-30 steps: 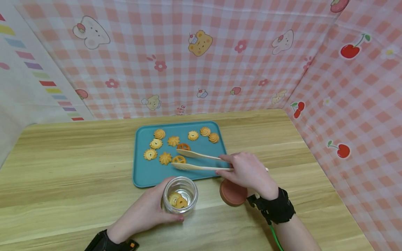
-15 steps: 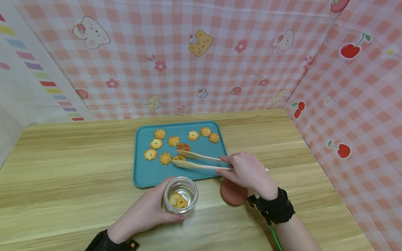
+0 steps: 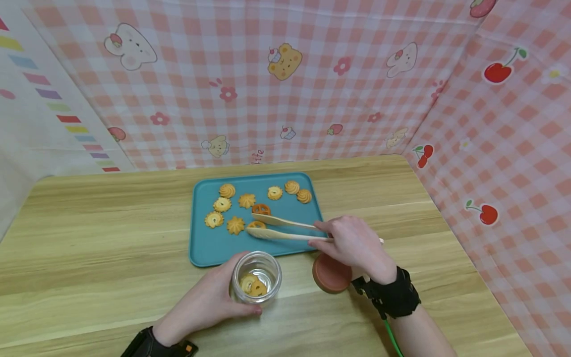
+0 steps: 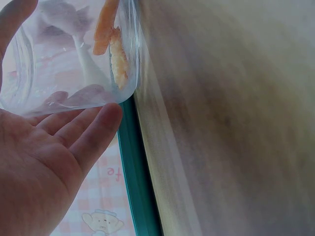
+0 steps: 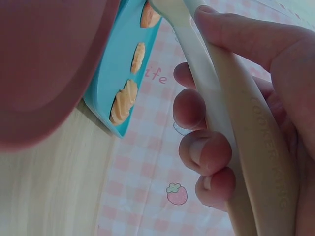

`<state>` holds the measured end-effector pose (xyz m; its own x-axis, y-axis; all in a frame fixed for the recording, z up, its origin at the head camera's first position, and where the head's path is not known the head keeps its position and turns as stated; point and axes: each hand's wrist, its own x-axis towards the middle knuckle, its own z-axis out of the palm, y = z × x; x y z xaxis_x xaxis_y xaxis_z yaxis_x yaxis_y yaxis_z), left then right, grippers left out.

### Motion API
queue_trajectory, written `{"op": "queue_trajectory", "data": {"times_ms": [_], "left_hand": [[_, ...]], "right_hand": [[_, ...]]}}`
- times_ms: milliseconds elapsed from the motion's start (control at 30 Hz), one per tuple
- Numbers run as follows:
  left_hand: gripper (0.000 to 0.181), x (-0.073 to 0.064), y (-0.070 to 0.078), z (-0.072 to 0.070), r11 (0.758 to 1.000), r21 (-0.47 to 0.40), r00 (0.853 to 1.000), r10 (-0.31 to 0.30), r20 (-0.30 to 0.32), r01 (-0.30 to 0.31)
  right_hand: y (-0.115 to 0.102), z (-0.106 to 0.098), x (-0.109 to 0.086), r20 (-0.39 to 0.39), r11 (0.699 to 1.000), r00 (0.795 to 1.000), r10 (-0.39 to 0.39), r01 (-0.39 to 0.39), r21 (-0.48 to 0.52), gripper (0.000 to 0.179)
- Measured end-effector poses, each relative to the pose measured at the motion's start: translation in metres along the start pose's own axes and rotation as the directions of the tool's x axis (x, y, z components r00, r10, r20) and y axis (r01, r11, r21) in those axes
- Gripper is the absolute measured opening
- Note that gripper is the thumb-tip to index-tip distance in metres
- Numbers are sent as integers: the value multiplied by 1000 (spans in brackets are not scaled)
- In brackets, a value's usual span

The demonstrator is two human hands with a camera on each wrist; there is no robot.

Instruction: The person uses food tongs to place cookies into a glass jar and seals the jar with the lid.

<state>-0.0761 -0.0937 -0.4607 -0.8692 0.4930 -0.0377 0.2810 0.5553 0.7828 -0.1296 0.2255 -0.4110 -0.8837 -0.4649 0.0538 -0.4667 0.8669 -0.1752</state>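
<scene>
My left hand (image 3: 218, 292) grips a clear glass jar (image 3: 277, 277) in front of the tray, its mouth facing up. A few cookies (image 3: 257, 287) lie at the jar's bottom. With curled fingers, my right hand (image 3: 352, 243) holds pale beige tongs (image 3: 290, 237), their tips slightly apart over the blue tray (image 3: 214, 255). The lower tip covers part of one pretzel-shaped cookie (image 3: 256, 224); the upper tip overlaps the edge of another pretzel-shaped cookie (image 3: 260, 210). In the right wrist view, fingers and thumb wrap the tongs' arms (image 5: 246, 128).
Several round and flower-shaped cookies (image 3: 235, 225) are spread over the tray's left side and far right corner. A reddish-brown round lid (image 3: 332, 273) lies right of the jar, below my right hand. Checked cloth walls (image 3: 250, 109) stand behind and right of the wooden table (image 3: 111, 238).
The tongs' lower tip has moved slightly away from me and right, narrowing the gap between the tips. The nearer pretzel-shaped cookie has shifted a little with it. The jar stays put.
</scene>
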Motion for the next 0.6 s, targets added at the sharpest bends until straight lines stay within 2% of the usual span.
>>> {"op": "queue_trajectory", "data": {"times_ms": [167, 433, 600], "left_hand": [[93, 0, 0, 0, 1000, 0, 1000, -2, 2, 2], [93, 0, 1, 0, 1000, -1, 1000, 5, 2, -5], [93, 0, 1, 0, 1000, 2, 1000, 9, 0, -9]], "right_hand": [[2, -3, -1, -19, 1000, 1000, -15, 15, 13, 38], [5, -13, -7, -46, 994, 999, -24, 29, 102, 38], [6, -20, -11, -67, 991, 997, -34, 42, 125, 34]]}}
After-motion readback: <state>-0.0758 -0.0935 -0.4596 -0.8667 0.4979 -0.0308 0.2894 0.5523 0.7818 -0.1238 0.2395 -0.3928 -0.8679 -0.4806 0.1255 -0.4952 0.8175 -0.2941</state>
